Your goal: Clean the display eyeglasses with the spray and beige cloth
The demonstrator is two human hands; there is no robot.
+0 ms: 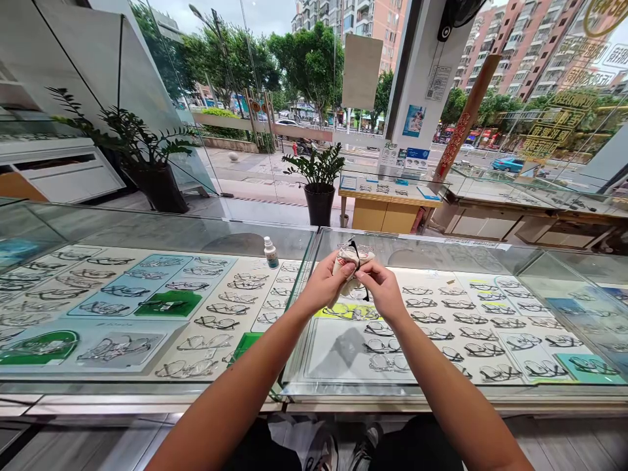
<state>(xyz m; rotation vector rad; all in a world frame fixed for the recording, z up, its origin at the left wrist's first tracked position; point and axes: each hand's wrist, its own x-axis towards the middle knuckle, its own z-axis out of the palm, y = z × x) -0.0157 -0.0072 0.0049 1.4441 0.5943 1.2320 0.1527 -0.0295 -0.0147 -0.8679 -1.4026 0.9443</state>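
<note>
Both of my hands are raised together over the glass display counter. My left hand is closed around a pale cleaning cloth with a bit of red print, bunched against a pair of eyeglasses. Dark temples of the eyeglasses stick out above and below the fingers. With thumb and fingers pinched, my right hand grips the eyeglasses from the other side. The lenses are mostly hidden by cloth and fingers. A small white bottle stands upright on the counter, left of my hands.
Under the glass of the counter lie many rows of eyeglasses, some on green or blue cards. Beyond it stand a potted plant, a larger one at left, and a wooden display cabinet before the window.
</note>
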